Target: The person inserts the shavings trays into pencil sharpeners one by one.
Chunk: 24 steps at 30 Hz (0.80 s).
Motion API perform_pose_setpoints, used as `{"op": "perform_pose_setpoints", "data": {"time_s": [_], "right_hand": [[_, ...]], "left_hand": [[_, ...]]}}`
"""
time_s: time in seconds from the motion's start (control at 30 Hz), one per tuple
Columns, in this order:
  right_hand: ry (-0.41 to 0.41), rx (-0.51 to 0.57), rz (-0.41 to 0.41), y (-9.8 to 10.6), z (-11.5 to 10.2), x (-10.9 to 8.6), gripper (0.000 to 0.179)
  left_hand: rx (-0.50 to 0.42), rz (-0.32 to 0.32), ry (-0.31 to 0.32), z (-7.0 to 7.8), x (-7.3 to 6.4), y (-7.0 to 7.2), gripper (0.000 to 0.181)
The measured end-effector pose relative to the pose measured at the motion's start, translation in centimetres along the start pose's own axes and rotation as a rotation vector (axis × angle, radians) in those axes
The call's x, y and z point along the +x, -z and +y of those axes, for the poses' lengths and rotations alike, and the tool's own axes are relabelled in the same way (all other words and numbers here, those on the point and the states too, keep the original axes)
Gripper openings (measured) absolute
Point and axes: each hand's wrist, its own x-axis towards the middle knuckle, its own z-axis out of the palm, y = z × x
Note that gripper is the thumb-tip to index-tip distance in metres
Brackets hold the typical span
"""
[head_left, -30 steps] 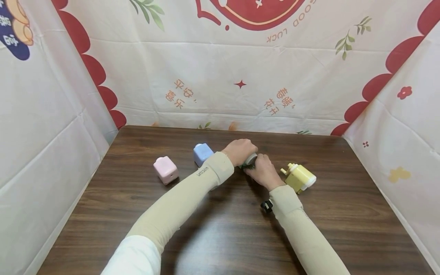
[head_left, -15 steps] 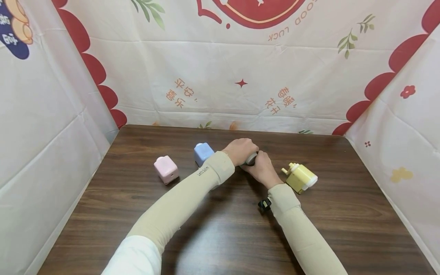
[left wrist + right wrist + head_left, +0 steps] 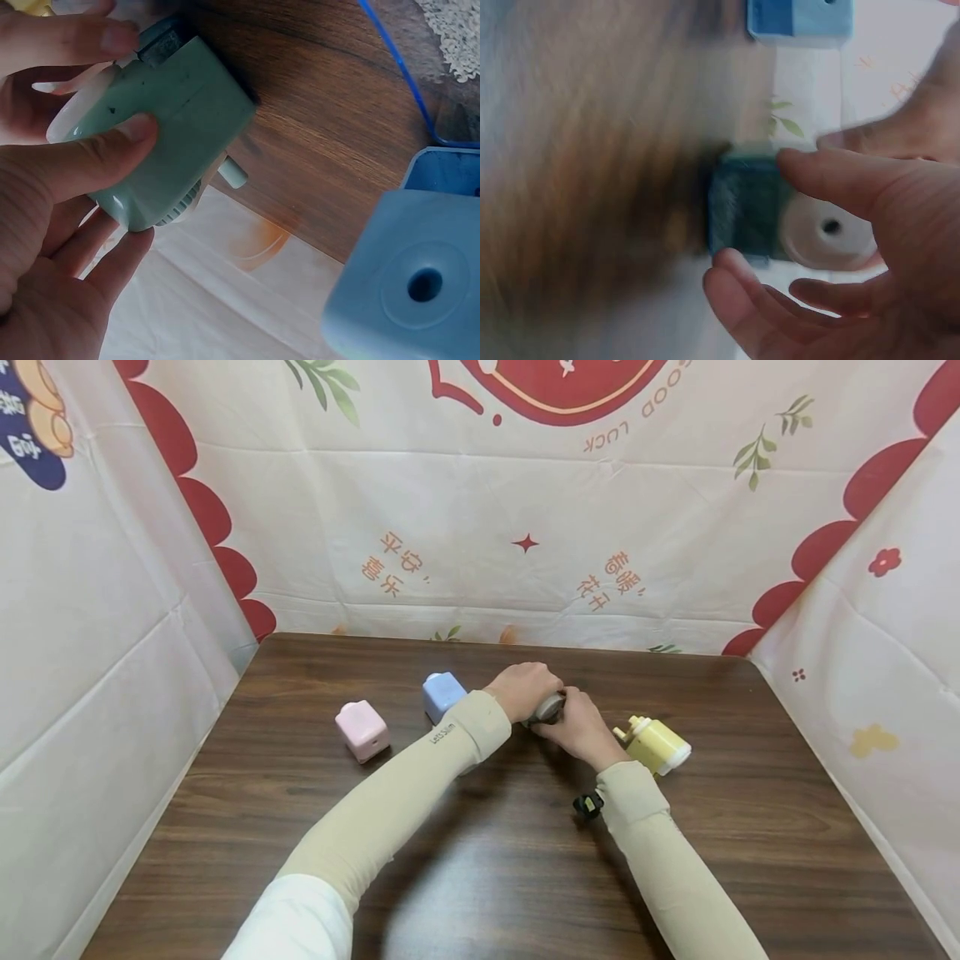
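At the far middle of the table, both hands are on a green crank pencil sharpener (image 3: 176, 112), mostly hidden by them in the head view. My left hand (image 3: 522, 689) holds its body, thumb across one side and fingers beneath. The sharpener's pale round face with a dark hole (image 3: 829, 225) shows in the right wrist view. My right hand (image 3: 579, 727) has its thumb and a finger at opposite edges of the dark see-through drawer (image 3: 746, 206). A blue pencil sharpener (image 3: 442, 695) stands just left of my left hand. A yellow one (image 3: 656, 746) lies right of my right hand.
A pink pencil sharpener (image 3: 362, 731) sits farther left on the brown wooden table (image 3: 465, 877). Printed cloth (image 3: 480, 502) hangs behind and at both sides. A black device (image 3: 588, 804) is strapped under my right wrist. The right wrist view is partly blurred.
My right hand and wrist have shifted slightly to the right, and the sharpener's round end shows a little more between the hands. The left hand stays in place, still holding the sharpener.
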Motion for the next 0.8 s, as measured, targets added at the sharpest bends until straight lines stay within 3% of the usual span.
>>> {"op": "perform_pose_setpoints", "data": {"time_s": [0.27,0.37,0.57,0.7,0.8], "right_hand": [[-0.078,-0.07,-0.064,2.6,0.3,-1.0,0.083],[-0.088,-0.107,-0.082,2.9,0.4,-1.2,0.071],[-0.078,-0.202,-0.188,2.2,0.6,-1.4,0.029],[-0.055,-0.211,-0.257,1.5,0.7,-1.3,0.029],[-0.017,-0.225,-0.254,-0.5,4.6,1.2,0.034]], "left_hand": [[0.023,-0.008,-0.01,0.0,0.0,0.1,0.037],[0.02,0.0,-0.013,-0.1,-0.1,0.1,0.034],[0.005,0.009,-0.018,-0.1,-0.2,0.2,0.028],[-0.004,0.009,-0.02,-0.1,-0.2,0.1,0.029],[-0.005,0.013,-0.019,-0.1,-0.2,0.1,0.029]]}}
